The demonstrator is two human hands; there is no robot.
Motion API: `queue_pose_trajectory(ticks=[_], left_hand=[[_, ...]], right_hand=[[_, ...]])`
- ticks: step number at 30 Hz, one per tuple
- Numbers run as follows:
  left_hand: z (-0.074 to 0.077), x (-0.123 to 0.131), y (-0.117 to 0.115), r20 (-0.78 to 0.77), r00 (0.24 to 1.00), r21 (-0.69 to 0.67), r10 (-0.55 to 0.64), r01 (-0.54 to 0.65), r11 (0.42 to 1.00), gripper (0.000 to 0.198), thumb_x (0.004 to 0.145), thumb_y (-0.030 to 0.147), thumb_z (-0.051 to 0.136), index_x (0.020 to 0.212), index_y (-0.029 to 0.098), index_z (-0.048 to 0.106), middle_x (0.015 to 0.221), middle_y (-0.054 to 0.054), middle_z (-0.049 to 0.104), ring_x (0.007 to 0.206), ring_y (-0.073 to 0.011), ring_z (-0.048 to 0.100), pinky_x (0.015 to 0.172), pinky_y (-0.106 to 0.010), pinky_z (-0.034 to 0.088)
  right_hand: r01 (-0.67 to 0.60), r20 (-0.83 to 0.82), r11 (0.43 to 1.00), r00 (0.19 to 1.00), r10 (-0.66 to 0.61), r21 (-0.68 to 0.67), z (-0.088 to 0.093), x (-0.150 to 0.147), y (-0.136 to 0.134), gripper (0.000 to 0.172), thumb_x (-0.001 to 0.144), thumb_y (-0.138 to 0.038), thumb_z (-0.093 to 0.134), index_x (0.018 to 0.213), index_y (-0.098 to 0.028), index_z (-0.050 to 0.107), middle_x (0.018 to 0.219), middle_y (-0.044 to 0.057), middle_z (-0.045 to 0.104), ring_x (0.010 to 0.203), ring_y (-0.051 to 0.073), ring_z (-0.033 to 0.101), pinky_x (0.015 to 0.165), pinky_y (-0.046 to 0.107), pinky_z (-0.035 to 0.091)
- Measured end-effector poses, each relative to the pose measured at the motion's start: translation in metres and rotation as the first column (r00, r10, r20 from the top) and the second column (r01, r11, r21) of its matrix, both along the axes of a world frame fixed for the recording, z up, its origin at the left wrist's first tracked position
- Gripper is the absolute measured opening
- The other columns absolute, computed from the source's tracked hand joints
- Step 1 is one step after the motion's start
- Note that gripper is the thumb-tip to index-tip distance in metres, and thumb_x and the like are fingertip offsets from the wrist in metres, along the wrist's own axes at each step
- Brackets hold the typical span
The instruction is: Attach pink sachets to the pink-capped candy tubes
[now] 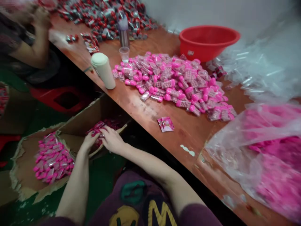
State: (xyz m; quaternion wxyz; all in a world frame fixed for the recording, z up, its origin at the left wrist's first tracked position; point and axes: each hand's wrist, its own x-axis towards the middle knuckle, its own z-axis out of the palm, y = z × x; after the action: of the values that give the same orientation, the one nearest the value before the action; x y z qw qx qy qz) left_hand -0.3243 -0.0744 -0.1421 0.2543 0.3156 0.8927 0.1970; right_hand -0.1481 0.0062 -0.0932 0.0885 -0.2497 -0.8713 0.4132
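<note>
Both my hands reach down into a cardboard box [77, 121] beside the table. My left hand [90, 139] and my right hand [111, 139] are curled together on a bunch of pink packets [103, 125] inside the box. A second heap of pink packets [53, 161] lies on the box's torn flap to the left. A large pile of pink-capped packets [174, 83] sits on the wooden table [145, 110], with two loose small packets [166, 124] near its edge.
A red basin [208, 40], a white tumbler [103, 70], a small clear cup [124, 54] and a bottle [123, 29] stand on the table. A clear bag of pink items [265, 150] lies right. Red packets [103, 15] are heaped at the far end, where another person [25, 40] works.
</note>
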Motion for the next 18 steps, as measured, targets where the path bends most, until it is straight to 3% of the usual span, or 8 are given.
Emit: queue_pose_trajectory(ticks=[2,4,6,8,11,14,18], left_hand=[[0.005,0.019,0.011,-0.018,1.0,0.056,0.022,-0.021,0.998,0.038,0.089,0.043,0.063,0.117,0.018,0.071,0.114,-0.014,0.078,0.118,-0.0321,0.074,0.103,-0.044,0.058],[0.017,0.049,0.024,-0.104,0.994,0.208,0.029,-0.007,0.978,0.038,0.095,0.041,0.056,0.119,0.018,0.072,0.128,-0.017,0.074,0.127,-0.0313,0.068,0.115,-0.045,0.051],[0.033,0.086,0.04,-0.176,0.984,0.391,0.001,0.069,0.918,0.035,0.1,0.038,0.047,0.118,0.022,0.073,0.124,-0.014,0.074,0.122,-0.0284,0.068,0.114,-0.045,0.051],[0.052,0.124,0.058,-0.222,0.971,0.518,-0.083,0.19,0.834,0.033,0.103,0.037,0.046,0.115,0.027,0.075,0.121,-0.012,0.075,0.122,-0.0272,0.067,0.112,-0.045,0.052],[0.079,0.161,0.097,-0.285,0.929,0.584,-0.235,0.363,0.727,0.031,0.104,0.036,0.048,0.113,0.027,0.076,0.123,-0.011,0.075,0.122,-0.0253,0.065,0.114,-0.044,0.05],[0.101,0.164,0.154,-0.363,0.892,0.57,-0.271,0.442,0.692,0.035,0.106,0.035,0.045,0.121,0.021,0.074,0.135,-0.013,0.07,0.133,-0.0236,0.058,0.121,-0.042,0.042],[0.127,0.136,0.243,-0.392,0.903,0.53,-0.177,0.378,0.759,0.042,0.107,0.036,0.043,0.132,0.014,0.067,0.152,-0.017,0.059,0.148,-0.0217,0.045,0.126,-0.038,0.03]], right_hand=[[-0.027,-0.108,0.999,0.994,0.031,0.042,-0.002,0.057,-0.003,0.04,0.101,-0.024,0.051,0.14,-0.017,0.058,0.146,0.015,0.062,0.136,0.028,0.061,0.116,0.046,0.052],[0.017,-0.17,1.0,0.985,-0.017,-0.001,-0.003,0.118,-0.004,0.033,0.102,-0.023,0.048,0.13,-0.018,0.065,0.126,0.013,0.072,0.116,0.024,0.073,0.1,0.039,0.062],[0.12,-0.141,0.992,0.982,-0.125,-0.041,-0.001,0.174,-0.003,0.028,0.103,-0.024,0.047,0.116,-0.022,0.071,0.104,0.009,0.078,0.093,0.023,0.078,0.082,0.038,0.066],[0.281,-0.115,0.958,0.951,-0.286,-0.058,0.008,0.219,-0.004,0.022,0.103,-0.029,0.051,0.111,-0.027,0.072,0.099,0.006,0.08,0.088,0.023,0.079,0.08,0.039,0.067],[0.446,-0.183,0.894,0.877,-0.445,-0.039,0.027,0.261,-0.006,0.018,0.1,-0.031,0.057,0.11,-0.035,0.072,0.095,0.003,0.08,0.081,0.025,0.08,0.076,0.041,0.069],[0.567,-0.28,0.82,0.803,-0.526,0.085,0.033,0.286,-0.008,0.023,0.097,-0.029,0.059,0.113,-0.042,0.07,0.099,0.004,0.079,0.087,0.029,0.08,0.079,0.05,0.069],[0.702,-0.378,0.632,0.711,-0.593,0.328,0.018,0.311,-0.011,0.032,0.094,-0.025,0.061,0.118,-0.046,0.067,0.111,0.009,0.076,0.1,0.036,0.077,0.089,0.067,0.063]])
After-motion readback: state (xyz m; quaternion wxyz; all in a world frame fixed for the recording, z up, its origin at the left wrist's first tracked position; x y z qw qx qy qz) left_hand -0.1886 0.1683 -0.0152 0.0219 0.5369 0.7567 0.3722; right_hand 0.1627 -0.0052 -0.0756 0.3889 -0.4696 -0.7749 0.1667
